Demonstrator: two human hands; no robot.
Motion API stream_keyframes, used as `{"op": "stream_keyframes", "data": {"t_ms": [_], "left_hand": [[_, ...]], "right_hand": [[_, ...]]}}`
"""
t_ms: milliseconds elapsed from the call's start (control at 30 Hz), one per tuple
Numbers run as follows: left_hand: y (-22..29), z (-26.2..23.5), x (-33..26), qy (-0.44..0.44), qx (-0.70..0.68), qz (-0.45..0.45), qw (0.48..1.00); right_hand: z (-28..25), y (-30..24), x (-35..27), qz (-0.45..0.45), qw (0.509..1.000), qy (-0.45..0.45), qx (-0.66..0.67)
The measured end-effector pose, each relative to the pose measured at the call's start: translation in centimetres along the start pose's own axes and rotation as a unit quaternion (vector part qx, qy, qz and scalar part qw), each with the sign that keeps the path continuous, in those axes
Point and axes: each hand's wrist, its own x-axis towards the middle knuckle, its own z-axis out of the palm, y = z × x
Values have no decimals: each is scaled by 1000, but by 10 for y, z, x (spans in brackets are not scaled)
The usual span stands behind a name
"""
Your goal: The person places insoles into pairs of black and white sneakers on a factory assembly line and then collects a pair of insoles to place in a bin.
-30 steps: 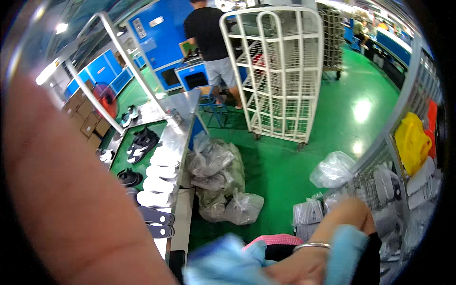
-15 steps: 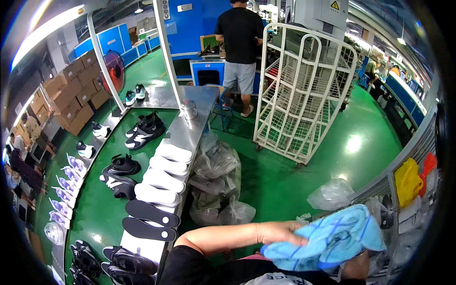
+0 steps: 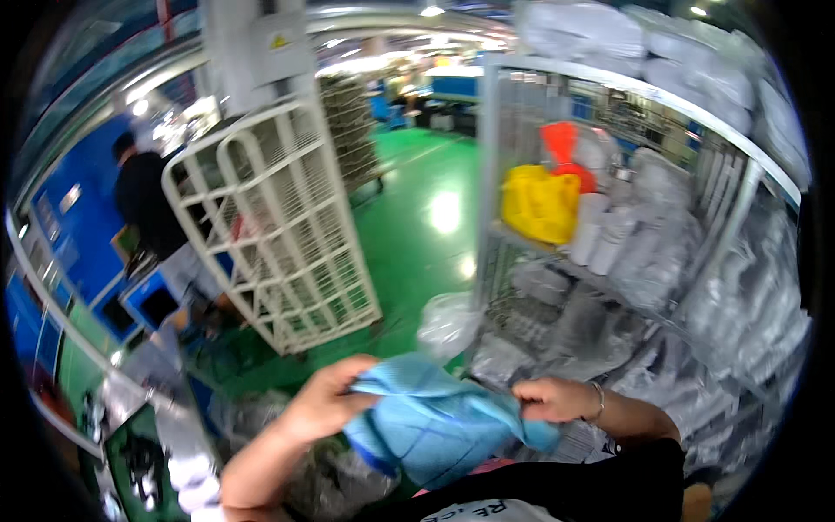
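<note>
A light blue towel with darker blue lines (image 3: 435,419) is stretched between my two hands, low in front of my body. My left hand (image 3: 337,396) pinches its left end, thumb on top. On the other side my right hand (image 3: 557,400), with a bracelet at the wrist, is closed on the right end. The cloth sags in folds between them and hides part of my shirt.
A white wire cage trolley (image 3: 287,235) stands ahead on the left, beside a person in black (image 3: 148,196). At right, a metal rack (image 3: 491,130) holds plastic-wrapped bundles, a yellow bag (image 3: 541,204) and an orange-red bag (image 3: 564,152). A clear plastic bag (image 3: 448,324) lies on the green floor.
My view has swung right, bringing the rack into the middle right and the shoe bench to the lower left edge. The bunched towel is now spread between both hands.
</note>
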Motion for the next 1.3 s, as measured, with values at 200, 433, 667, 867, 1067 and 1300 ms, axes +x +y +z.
{"op": "stream_keyframes", "data": {"t_ms": [200,433,667,867,1067,1300], "left_hand": [[115,2,120,-10,177,89,980],[265,20,342,307,319,512,737],[262,96,498,514,522,323,598],[257,76,560,235,501,250,794],[267,87,577,321,508,154,784],[259,42,562,32,454,157,877]], "right_hand": [[-117,-62,-53,-99,893,398,-186],[-345,-164,-56,-177,496,566,-634],[-441,-123,-44,196,404,565,-692],[-435,-123,-47,161,608,468,-621],[-426,-118,-52,258,722,378,-519],[-423,-120,-38,311,604,501,-536]]}}
